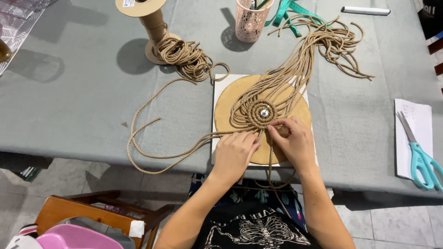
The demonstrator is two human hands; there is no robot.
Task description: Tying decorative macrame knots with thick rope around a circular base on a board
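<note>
Tan braided cord fills the head view, wound into a tight spiral around a shiny metal pin at the middle of a round brown board. That board lies on a white square base on a grey table, and everything else is placed from the board.

At the board's near edge, the left hand lies knuckles up, fingers curled down onto cord strands just below the spiral; how firmly it pinches them cannot be told. Just beside it, the right hand has thumb and forefinger closed on a strand at the spiral's lower right rim. One strand drops between the hands over the table edge.

From the spiral, many loose strands fan up and right past the board, ending in a tangle. Left of the board, a long single cord loops across the table to a cardboard spool standing up and left. Above the board stands a pink perforated cup, with a teal measuring tape beside it. Far right of the board, teal-handled scissors rest on a white paper sheet.
</note>
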